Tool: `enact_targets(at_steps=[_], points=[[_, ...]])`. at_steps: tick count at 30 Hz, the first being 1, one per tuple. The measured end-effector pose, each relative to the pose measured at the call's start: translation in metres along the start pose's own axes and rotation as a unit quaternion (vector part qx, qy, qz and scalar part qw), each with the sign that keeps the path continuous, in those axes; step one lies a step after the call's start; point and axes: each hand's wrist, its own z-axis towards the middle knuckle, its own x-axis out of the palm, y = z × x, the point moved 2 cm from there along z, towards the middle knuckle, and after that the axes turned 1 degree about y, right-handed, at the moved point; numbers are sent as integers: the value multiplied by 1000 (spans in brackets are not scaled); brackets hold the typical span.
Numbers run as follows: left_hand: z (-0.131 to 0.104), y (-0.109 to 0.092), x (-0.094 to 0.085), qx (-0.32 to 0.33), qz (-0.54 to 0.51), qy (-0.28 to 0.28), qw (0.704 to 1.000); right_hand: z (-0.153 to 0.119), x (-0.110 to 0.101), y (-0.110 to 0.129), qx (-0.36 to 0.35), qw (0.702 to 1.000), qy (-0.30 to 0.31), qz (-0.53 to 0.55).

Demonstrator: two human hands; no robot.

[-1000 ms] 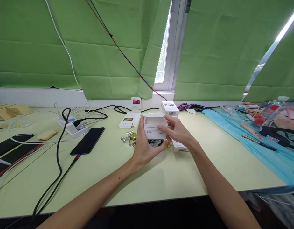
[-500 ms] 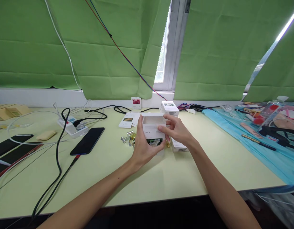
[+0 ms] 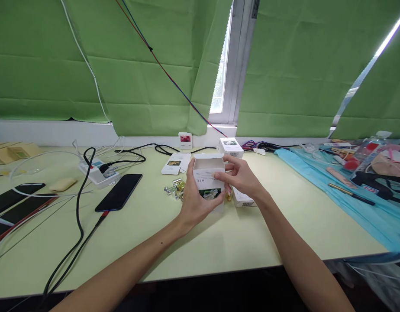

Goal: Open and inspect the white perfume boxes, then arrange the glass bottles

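A small white cardboard box (image 3: pixel 208 175) with a dark floral picture is held up over the table, its top open. My left hand (image 3: pixel 196 200) wraps round its left side and lower front, thumb across the picture. From the right, my right hand (image 3: pixel 239 175) grips the upper right edge, thumb against the front panel. Shiny silver and gold small pieces (image 3: pixel 175 187) lie just left of the box. Beyond my right hand stands a closed white box (image 3: pixel 230 147); another white box (image 3: pixel 243 199) lies below that hand, partly covered.
A flat white carton (image 3: pixel 171 167) and a small box with a red picture (image 3: pixel 185 141) are at the back. Leftward lie a phone (image 3: pixel 119 192) on a cable and a power strip (image 3: pixel 96 173). A blue cloth (image 3: pixel 356 203) with a pen (image 3: pixel 351 193) covers the right side.
The open box has tilted very slightly, showing a little more of its printed front. Both hands keep nearly the same hold.
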Motion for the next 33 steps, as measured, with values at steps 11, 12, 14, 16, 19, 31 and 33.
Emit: enact_targets(at_steps=[11,12,14,16,19,31,33], points=[[-1,2,0,-8,-5,0,1000,1,-2,-2,-1,1000,-20,-5],[-1,2,0,-9,-4,-1,1000,1,-2,-2,0,1000,-22,-8],[-1,1,0,-11,-4,0,1000,1,-1,-2,2,1000,-26,-13],[-1,1,-1,-14,-5,0,1000,1,-1,-1,2,999,-31,-14],[0,1,-1,-21,-8,0,1000,1,-1,0,0,999,-36,-11],[-3,4,0,-53,-9,5,999,2,-2,0,-6,999,-48,-17],[-3,5,1,-56,-8,3,998,2,-2,0,-3,999,-50,-16]])
